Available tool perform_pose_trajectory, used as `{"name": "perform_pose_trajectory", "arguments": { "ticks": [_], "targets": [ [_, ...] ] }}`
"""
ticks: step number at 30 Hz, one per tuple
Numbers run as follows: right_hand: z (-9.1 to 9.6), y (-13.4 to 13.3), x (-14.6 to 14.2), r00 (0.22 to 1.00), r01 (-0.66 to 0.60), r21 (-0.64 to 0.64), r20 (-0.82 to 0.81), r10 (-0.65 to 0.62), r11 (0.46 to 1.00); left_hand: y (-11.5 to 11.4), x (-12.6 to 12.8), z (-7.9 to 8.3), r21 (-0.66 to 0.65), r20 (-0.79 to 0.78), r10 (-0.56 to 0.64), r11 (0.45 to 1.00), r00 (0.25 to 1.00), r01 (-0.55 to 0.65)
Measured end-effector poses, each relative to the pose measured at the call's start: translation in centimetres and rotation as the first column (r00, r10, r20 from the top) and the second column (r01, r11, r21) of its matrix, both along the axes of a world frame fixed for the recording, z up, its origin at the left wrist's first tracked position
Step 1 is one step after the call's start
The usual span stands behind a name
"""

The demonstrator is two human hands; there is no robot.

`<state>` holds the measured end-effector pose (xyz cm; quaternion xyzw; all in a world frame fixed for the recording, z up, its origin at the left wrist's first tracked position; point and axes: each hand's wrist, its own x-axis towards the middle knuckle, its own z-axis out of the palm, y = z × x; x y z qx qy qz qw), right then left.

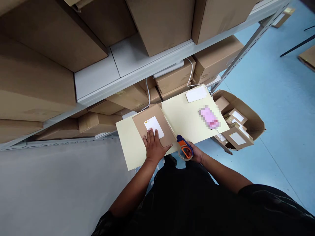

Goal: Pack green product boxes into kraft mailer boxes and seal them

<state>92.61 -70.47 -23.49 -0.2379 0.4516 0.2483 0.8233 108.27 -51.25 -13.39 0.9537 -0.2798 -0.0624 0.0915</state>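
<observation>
A flat brown cardboard box (142, 122) lies on a pale yellow tabletop (128, 144), a white label (157, 127) on its upper face. My left hand (155, 146) presses down on the box with fingers spread, the fingertips over the label. At the box's right edge my right hand (196, 153) grips a tape dispenser (184, 143) in blue and orange, with a roll of tape on it. The dispenser's blue head is close to the box's near right corner; whether it touches cannot be made out.
White paper slips (196, 94) and a blurred pink item (209, 117) lie on the table's right half. An open carton (256, 123) holding several labelled small boxes stands on the floor at right. Shelving (137, 70) full of large boxes rises beyond the table. White cables hang there.
</observation>
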Motion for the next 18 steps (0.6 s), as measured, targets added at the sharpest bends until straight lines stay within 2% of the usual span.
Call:
{"name": "perform_pose_trajectory", "arguments": {
  "ticks": [2,4,7,8,10,12,15,18],
  "targets": [
    [0.0,-1.0,0.8,0.999,0.031,-0.003,0.011,-0.031,1.000,-0.4,-0.4,0.0,0.010,-0.020,0.040,0.999,0.999,-0.040],
    [-0.1,-2.4,1.7,0.999,0.031,-0.010,0.011,-0.031,0.999,0.0,-0.2,0.3,0.035,-0.057,0.024,0.999,0.998,-0.022],
    [-0.3,-4.3,2.7,0.999,-0.030,-0.010,0.011,0.030,1.000,2.4,1.6,1.7,0.111,-0.143,-0.157,0.978,0.977,0.174],
    [-0.4,-4.8,3.0,0.998,-0.060,-0.006,0.010,0.060,0.998,3.6,2.6,2.3,0.137,-0.178,-0.257,0.949,0.950,0.282],
    [-0.5,-5.4,3.2,0.993,-0.120,-0.002,0.005,0.120,0.993,5.7,4.8,3.5,0.169,-0.252,-0.450,0.851,0.857,0.497],
    [-0.6,-5.7,3.3,0.988,-0.151,-0.023,0.031,0.152,0.988,7.1,7.0,4.6,0.192,-0.285,-0.559,0.762,0.778,0.618],
    [-0.5,-5.9,2.9,0.981,-0.138,-0.109,0.121,0.151,0.984,7.7,9.3,5.2,0.185,-0.280,-0.634,0.701,0.720,0.689],
    [0.0,-5.7,2.3,0.975,-0.155,-0.193,0.127,0.181,0.969,7.3,9.9,4.7,0.134,-0.270,-0.660,0.696,0.701,0.706]
  ]
}}
